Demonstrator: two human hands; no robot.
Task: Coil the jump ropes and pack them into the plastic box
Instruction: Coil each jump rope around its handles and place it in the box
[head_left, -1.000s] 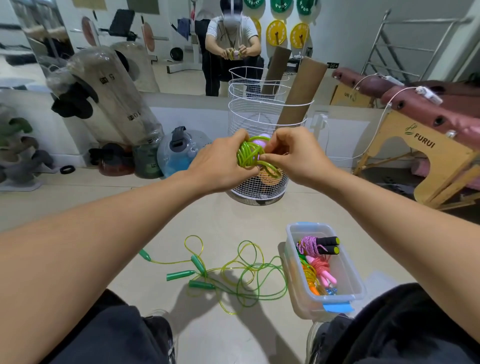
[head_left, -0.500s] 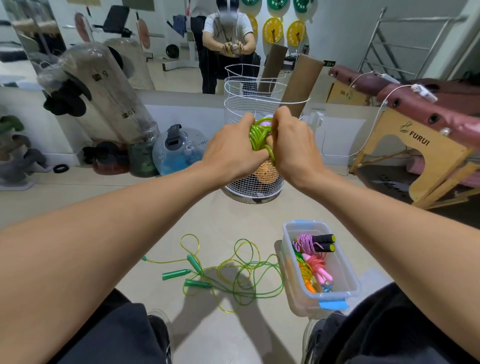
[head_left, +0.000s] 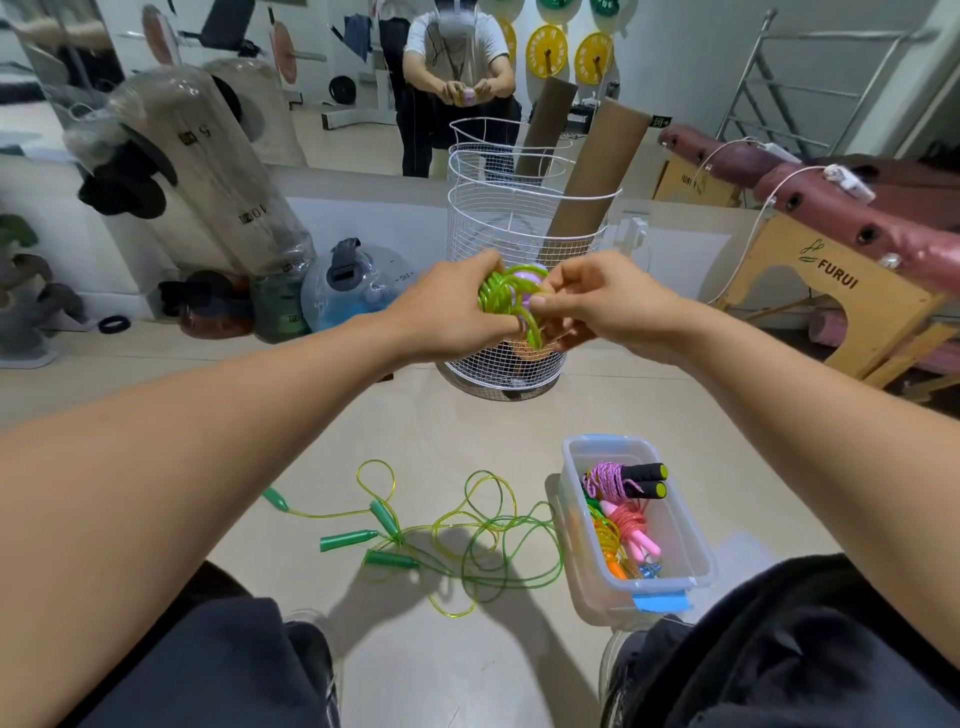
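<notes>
A coiled green jump rope (head_left: 501, 293) with pale purple handles is held up in front of me at chest height. My left hand (head_left: 447, 314) grips the coil from the left. My right hand (head_left: 597, 306) pinches a loop of it from the right. On the floor below lie loose green and yellow ropes (head_left: 467, 540) with green handles, tangled together. To their right stands the clear plastic box (head_left: 693, 561), holding several coiled ropes in pink, orange and purple, one with black handles.
A white wire basket (head_left: 524, 223) with cardboard tubes stands ahead on the floor. A wooden massage table (head_left: 831, 291) is at the right. Wrapped weights and a water jug (head_left: 358, 291) line the mirror wall at the left. My knees frame the bottom.
My hands have drawn slightly apart and lower, and the right hand has shifted from pressing against the coil to pinching one loop.
</notes>
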